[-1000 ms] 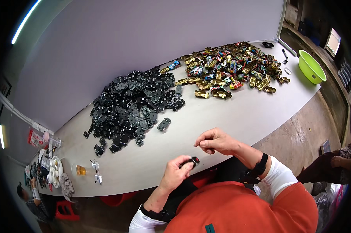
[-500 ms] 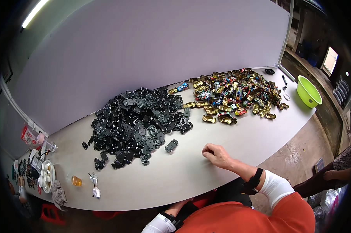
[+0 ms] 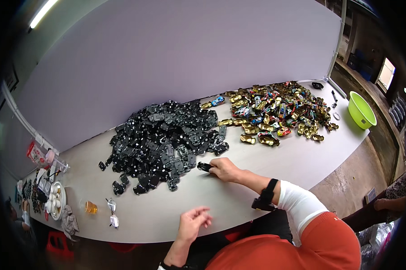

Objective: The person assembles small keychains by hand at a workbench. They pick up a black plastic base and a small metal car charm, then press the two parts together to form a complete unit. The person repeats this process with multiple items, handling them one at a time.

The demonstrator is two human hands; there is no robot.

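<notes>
My right hand [image 3: 225, 170] pinches one dark toy car base [image 3: 205, 167], tilted on its edge just above or on the table. It is just off the right lower side of a large heap of black toy car bases [image 3: 160, 139]. Over the table's near edge is my left hand [image 3: 193, 221], holding nothing, its fingers loosely apart and partly curled. To the right of the black heap lies a pile of gold and coloured toy car bodies [image 3: 275, 110].
A green basin [image 3: 361, 110] stands at the table's far right end. On the left are eyeglasses [image 3: 112, 213], a cup of amber drink [image 3: 90, 207], a grey cloth [image 3: 69, 221] and a white tray of round white items [image 3: 61, 189]. A grey partition [image 3: 189, 49] rises behind the table.
My right hand has moved left and taken hold of the lone car base lying beside the black heap. My left hand has risen from below the table edge to above it.
</notes>
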